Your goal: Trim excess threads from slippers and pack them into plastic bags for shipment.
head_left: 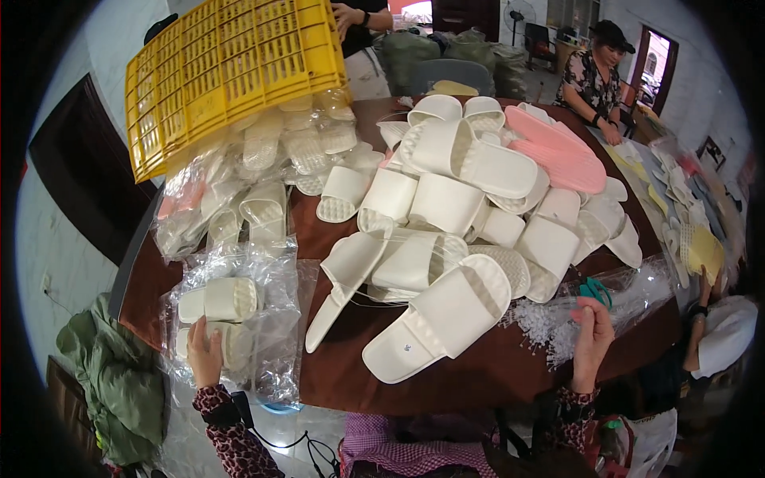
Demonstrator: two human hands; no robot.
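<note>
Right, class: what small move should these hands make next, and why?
Probably bring the pink item towards the white slippers on the clear plastic: the right hand seems to pinch it, well away from that pair, while the left hand is already there.

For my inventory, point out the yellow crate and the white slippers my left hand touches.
Yellow crate (235,80), head view: middle of its slatted wall.
White slippers (230,299), head view: the upper one's strap.
</note>
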